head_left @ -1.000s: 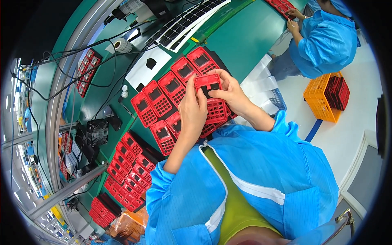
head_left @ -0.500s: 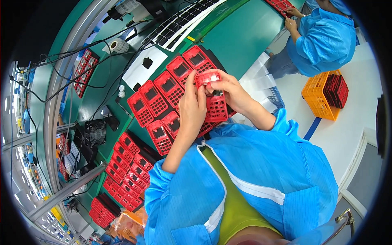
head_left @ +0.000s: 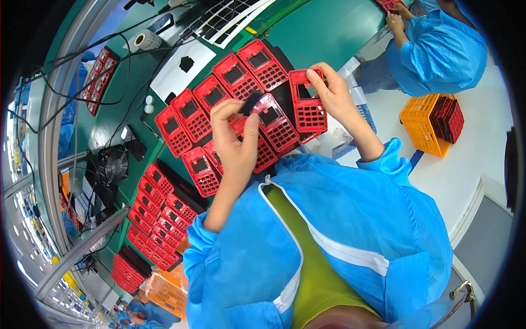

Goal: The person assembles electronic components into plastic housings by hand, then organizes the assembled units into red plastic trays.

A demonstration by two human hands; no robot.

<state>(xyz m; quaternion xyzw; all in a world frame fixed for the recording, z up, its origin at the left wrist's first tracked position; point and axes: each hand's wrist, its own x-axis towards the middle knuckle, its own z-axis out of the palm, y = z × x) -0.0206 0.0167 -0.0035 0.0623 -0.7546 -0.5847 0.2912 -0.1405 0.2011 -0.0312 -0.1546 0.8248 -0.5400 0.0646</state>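
Note:
My right hand grips the upper corner of a red plastic housing, which has a square window and a grid of key holes. That housing is held at the right side of a group of similar ones. Between the thumb and fingers of my left hand is a small dark piece, blurred, its kind unclear. Just beside it lies another red housing in the group. More red housings lie in rows to the left, and part of the nearer row is behind my left hand.
A white sheet with a black patch lies beyond the housings, near a label roll. More red housings stand at lower left by a fan. A yellow crate is on the floor; a co-worker in blue works at upper right.
My hands, together over one red housing before, have separated. The right one has moved right with a housing; the left now pinches a dark piece. The whole view has shifted slightly.

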